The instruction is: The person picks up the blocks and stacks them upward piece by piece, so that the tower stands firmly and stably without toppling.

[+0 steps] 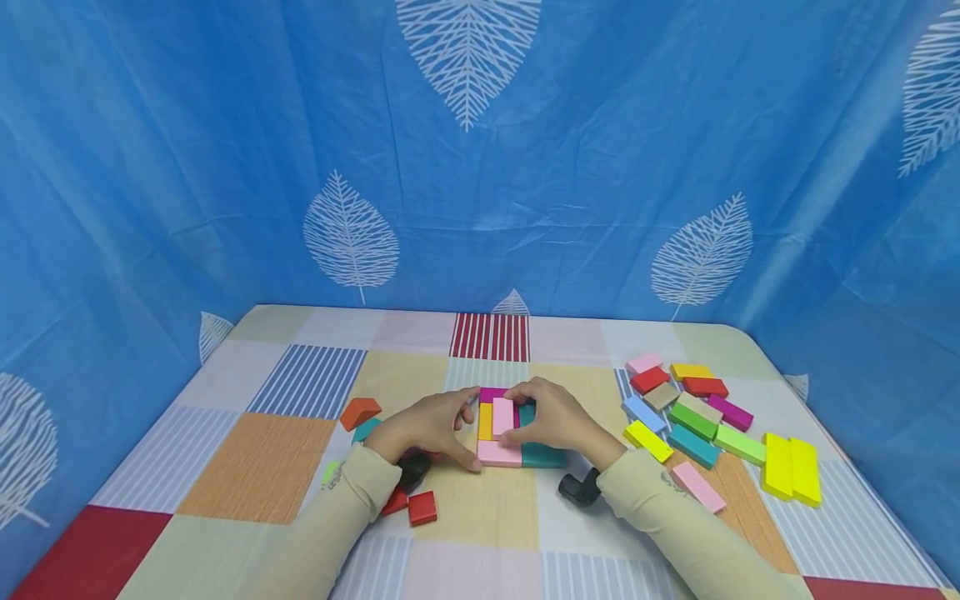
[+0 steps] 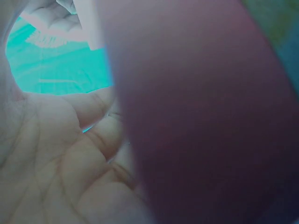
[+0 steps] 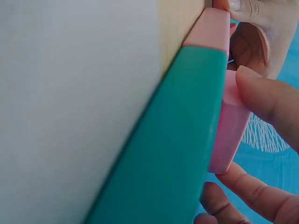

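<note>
A low rectangle of blocks lies on the table in the middle of the head view: a magenta block (image 1: 492,394) at the back, a yellow-orange block (image 1: 485,422) inside, a pink block (image 1: 498,454) in front, and a teal block (image 1: 544,456) beside it. My right hand (image 1: 557,421) pinches another pink block (image 3: 233,135) by its ends, thumb at the near end, over the middle of the rectangle. At the left edge is my left hand (image 1: 431,425), thumb against the front pink block and fingers toward the back corner. A blurred dark red shape (image 2: 201,116) covers much of the left wrist view.
Many colored blocks lie at the right, among them two yellow blocks (image 1: 792,469) side by side and a loose pink block (image 1: 697,487). Near the left forearm are an orange block (image 1: 360,412) and a red block (image 1: 422,507). A blue curtain (image 1: 480,225) hangs behind the table.
</note>
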Available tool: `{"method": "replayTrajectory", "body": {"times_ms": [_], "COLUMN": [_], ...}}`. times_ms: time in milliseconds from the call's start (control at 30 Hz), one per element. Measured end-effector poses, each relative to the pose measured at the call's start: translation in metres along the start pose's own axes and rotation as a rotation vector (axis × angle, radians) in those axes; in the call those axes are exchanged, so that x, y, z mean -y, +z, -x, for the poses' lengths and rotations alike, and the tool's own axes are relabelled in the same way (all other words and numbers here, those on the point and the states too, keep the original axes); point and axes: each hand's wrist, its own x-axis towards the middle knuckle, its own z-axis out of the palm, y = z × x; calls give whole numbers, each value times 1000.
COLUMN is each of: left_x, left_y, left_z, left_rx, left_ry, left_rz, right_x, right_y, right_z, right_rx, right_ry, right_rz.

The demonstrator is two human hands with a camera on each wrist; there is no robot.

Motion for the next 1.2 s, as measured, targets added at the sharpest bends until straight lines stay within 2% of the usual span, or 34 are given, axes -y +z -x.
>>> {"method": "replayTrajectory", "body": {"times_ms": [233,433,667,867,1100,1200], "left_x": [-1,-1,-1,1,3,3], "left_y": [1,3,3,4,4,5], "left_z": [-2,-1,-1,-1,-1,-2], "left_rx": [3,-3,-8,-12,-16,-17], "left_ry": [0,-10,-15,-12,7,4], "left_rz": [8,17,5,13,13,13], "right_x": [-4,-17,-42,-62,-95,-111], "right_y": [-5,-21,-46,-71,-103,-113], "right_z": [4,18,38,58,82,87], "right_rx": [31,51,58,115,178,189], "right_ry": [-13,-46,-112,-124,-96,-89], "right_rz": [10,-84,-238,-262,-356,-329]}}
